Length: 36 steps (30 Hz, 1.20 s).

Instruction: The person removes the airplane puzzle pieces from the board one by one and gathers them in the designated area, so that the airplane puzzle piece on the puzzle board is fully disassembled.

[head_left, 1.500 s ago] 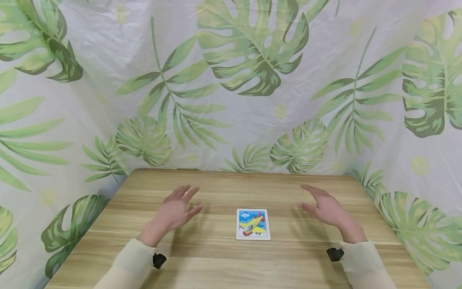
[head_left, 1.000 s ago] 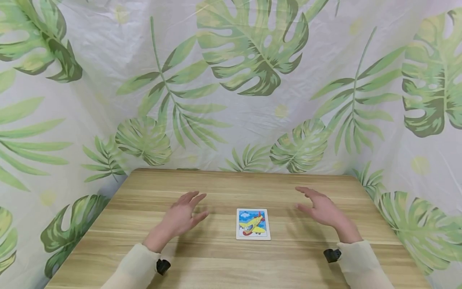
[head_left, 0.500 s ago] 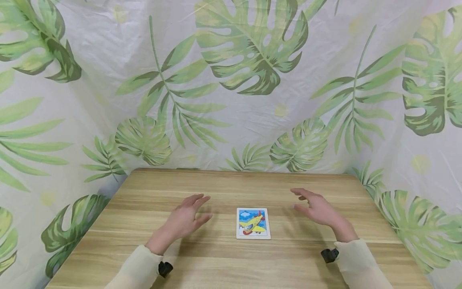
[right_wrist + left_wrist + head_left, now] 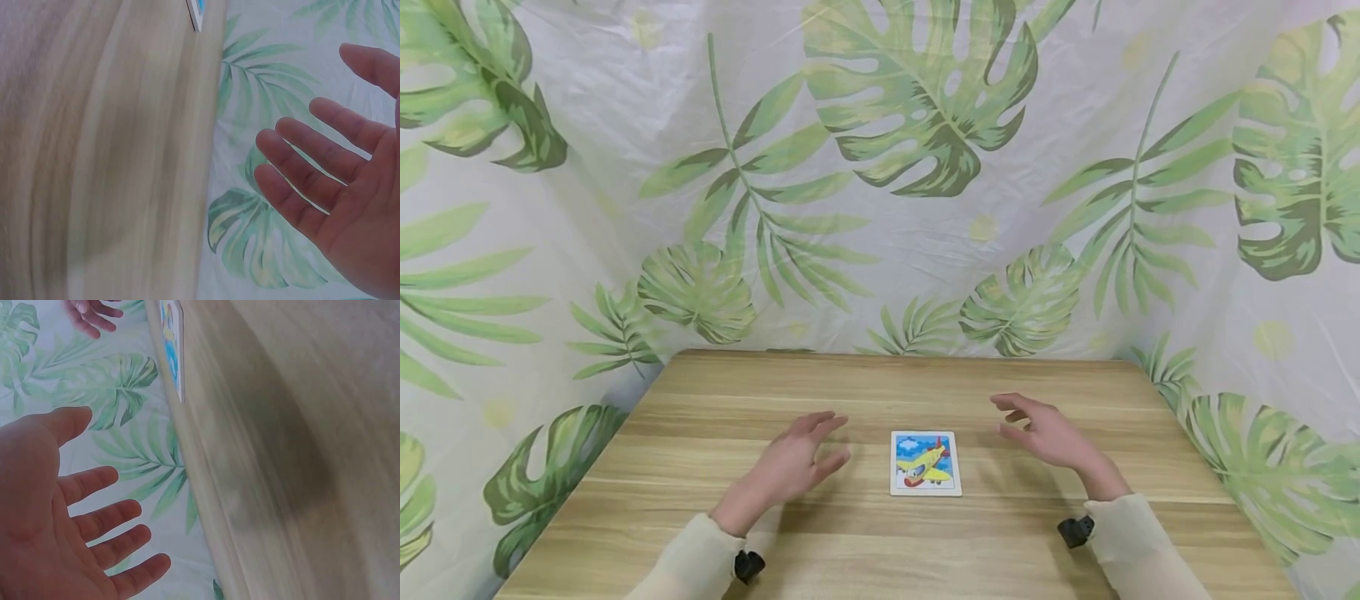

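Observation:
A small white-bordered picture puzzle (image 4: pixel 926 463) with a yellow cartoon airplane on blue lies flat on the wooden table (image 4: pixel 880 542). To its left my left hand (image 4: pixel 786 467) hovers above the tabletop, fingers spread and holding nothing. My right hand (image 4: pixel 1052 433) hovers on the other side, also bare, its fingers loosely extended toward the puzzle. Gaps separate both hands from it. The left wrist view shows the puzzle's edge (image 4: pixel 172 350) beyond my open left palm (image 4: pixel 37 512). In the right wrist view only a corner of the puzzle (image 4: pixel 197 14) shows.
A white cloth with green leaf prints (image 4: pixel 880 167) hangs behind the table and along both sides. Black wrist cameras (image 4: pixel 748 567) sit at the cuffs of the pale sleeves (image 4: pixel 692 558).
My left hand has drifted right and a little toward me, and my right hand has drifted left, so both are nearer the puzzle. The puzzle has stayed in place.

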Each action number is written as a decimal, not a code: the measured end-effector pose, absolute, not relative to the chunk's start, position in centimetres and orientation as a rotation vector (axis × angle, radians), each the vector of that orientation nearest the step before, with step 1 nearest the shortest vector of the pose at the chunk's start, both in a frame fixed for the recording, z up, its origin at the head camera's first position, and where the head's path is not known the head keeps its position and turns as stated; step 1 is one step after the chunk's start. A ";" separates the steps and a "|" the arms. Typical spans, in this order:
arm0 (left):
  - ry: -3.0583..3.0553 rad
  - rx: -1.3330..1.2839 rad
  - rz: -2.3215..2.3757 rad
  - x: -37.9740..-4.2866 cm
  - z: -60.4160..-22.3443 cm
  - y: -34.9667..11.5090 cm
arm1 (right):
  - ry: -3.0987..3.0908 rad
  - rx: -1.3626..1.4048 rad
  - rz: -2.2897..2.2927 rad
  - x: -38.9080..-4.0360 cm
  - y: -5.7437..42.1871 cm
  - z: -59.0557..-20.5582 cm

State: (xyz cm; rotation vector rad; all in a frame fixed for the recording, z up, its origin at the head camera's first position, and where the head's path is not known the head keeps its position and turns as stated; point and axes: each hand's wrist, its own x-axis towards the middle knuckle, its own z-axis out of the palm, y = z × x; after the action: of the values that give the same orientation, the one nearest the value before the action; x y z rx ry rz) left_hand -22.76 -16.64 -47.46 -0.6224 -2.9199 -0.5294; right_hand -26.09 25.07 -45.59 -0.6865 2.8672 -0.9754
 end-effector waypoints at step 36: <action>-2.895 -0.834 -0.520 -21.3 -49.6 -13.5 | 2.693 -0.634 -1.166 -27.1 21.3 -47.3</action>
State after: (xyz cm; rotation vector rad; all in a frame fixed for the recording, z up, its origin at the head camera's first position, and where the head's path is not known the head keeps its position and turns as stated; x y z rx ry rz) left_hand -21.32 -13.51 -49.64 -0.8338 -2.8951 -0.5197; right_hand -27.15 21.28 -47.27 -0.6335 2.6926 -1.1661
